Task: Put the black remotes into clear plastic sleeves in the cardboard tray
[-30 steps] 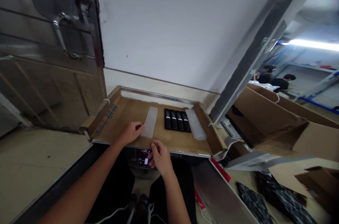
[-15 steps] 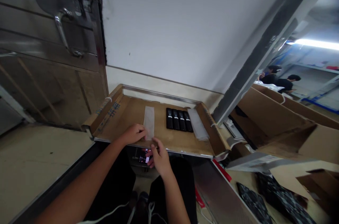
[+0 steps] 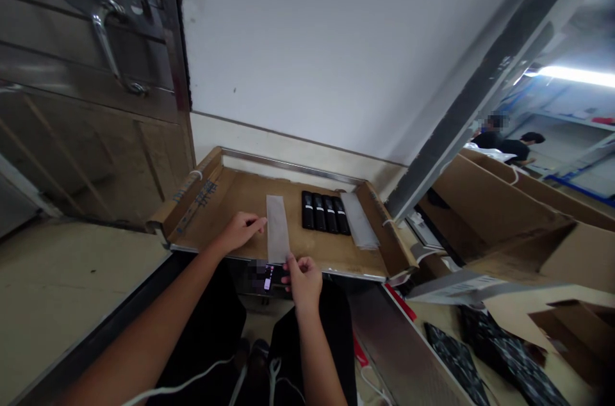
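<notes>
A flat, pale translucent plastic sleeve (image 3: 277,227) lies lengthwise on the cardboard-lined tray (image 3: 240,191). Its lower right corner is pinched between the thumb and fingers of my right hand (image 3: 303,279), at the tray's front edge. My left hand (image 3: 243,231) is beside the sleeve's left edge, fingers curled in and tips close together; no object shows in it. To the right, several black remote controls (image 3: 325,212) lie side by side, each with a small white label. A stack of similar sleeves (image 3: 359,220) rests just right of them.
Raised cardboard sides (image 3: 189,198) border the tray. Below its front edge a lit phone screen (image 3: 267,279) shows. A metal door (image 3: 91,92) stands at left, a grey post (image 3: 480,79) at right. Beyond are large cardboard boxes (image 3: 504,214) and two people (image 3: 516,146). White cords (image 3: 182,387) hang in front.
The sleeve's near end has shifted right, held by my right hand, which also moved right. My left hand has come off the sleeve's lower part and moved slightly up and left.
</notes>
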The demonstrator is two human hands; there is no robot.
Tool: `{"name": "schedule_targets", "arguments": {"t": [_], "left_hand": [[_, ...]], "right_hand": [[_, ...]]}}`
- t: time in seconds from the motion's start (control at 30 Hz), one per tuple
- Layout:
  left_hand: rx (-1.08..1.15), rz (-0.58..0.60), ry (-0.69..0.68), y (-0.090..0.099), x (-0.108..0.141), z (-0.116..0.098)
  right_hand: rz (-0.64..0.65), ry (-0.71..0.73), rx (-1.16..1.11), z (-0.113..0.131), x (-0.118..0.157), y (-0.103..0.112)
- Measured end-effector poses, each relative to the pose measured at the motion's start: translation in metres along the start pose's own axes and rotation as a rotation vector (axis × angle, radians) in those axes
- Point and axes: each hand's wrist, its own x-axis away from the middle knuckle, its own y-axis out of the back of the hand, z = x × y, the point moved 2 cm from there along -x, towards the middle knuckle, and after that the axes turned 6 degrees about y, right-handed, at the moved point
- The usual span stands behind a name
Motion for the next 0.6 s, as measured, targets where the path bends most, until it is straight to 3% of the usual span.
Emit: {"name": "schedule_targets", "arguments": {"t": [0.27, 0.33, 0.47, 0.53, 0.6], "left_hand": [[-0.023, 0.0, -0.021, -0.001, 0.001, 0.001], [-0.021, -0.003, -0.024, -0.001, 0.0, 0.002], [-0.007, -0.012, -0.012, -0.001, -0.002, 0.005], [-0.004, -0.018, -0.002, -0.002, -0.002, 0.006], [-0.012, -0.019, -0.005, -0.002, -0.002, 0.007]], "right_hand": [[-0.067, 0.021, -0.156, -0.008, 0.013, 0.007], [-0.085, -0.045, -0.2, -0.01, 0.02, 0.011], [0.121, -0.319, -0.283, -0.012, 0.031, 0.002], [0.194, -0.308, -0.279, -0.009, 0.034, -0.005], [0.188, -0.179, -0.213, -0.002, 0.031, -0.006]]}}
